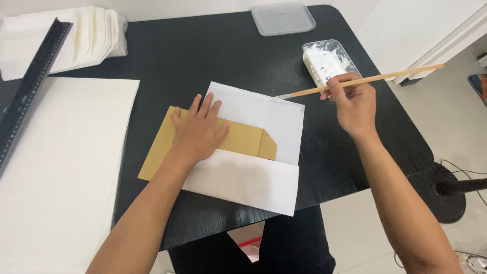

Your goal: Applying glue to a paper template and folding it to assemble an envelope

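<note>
The left hand (199, 133) lies flat with fingers spread, pressing a brown cardboard piece (238, 139) onto a white sheet (253, 152) near the middle of the black table (203, 45). The right hand (355, 104) pinches a thin wooden brush (355, 82), its tip touching the sheet's far right corner. If the pressing hand lifts, the card could slide; a loaded brush could drip white paste on bare tabletop. A paste tub (329, 61) sits by the right edge, its lid (283, 19) at the far edge. Folded white sheets (91, 35) and a black ruler (28, 86) occupy the far left corner. Pale floor lies beyond.
</note>
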